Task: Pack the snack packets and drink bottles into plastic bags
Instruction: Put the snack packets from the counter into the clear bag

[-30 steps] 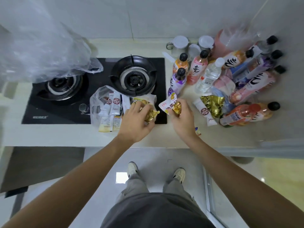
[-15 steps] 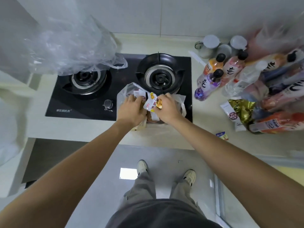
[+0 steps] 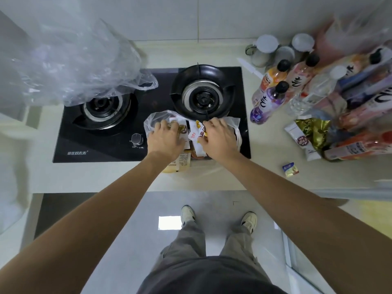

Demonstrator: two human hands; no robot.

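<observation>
A small clear plastic bag [image 3: 234, 124] lies on the front of the black gas stove [image 3: 101, 143], with several snack packets inside. My left hand [image 3: 164, 139] is pressed into the bag's left side over a gold packet. My right hand [image 3: 218, 139] grips a white and orange snack packet [image 3: 196, 132] at the bag's mouth. To the right stand and lie several drink bottles [image 3: 269, 98]. A gold packet [image 3: 316, 130] and a white packet [image 3: 301, 140] lie beside them. One small blue packet [image 3: 290, 169] lies alone on the counter.
A big empty clear bag [image 3: 70, 60] billows over the left burner. White mugs [image 3: 266, 46] stand at the back by the wall. The right burner [image 3: 201, 96] sits just behind my hands. The counter's front edge runs below my wrists.
Both hands have carried their packets left from the pile on the right and over to the small bag, and now push them into it. The view has shifted left.
</observation>
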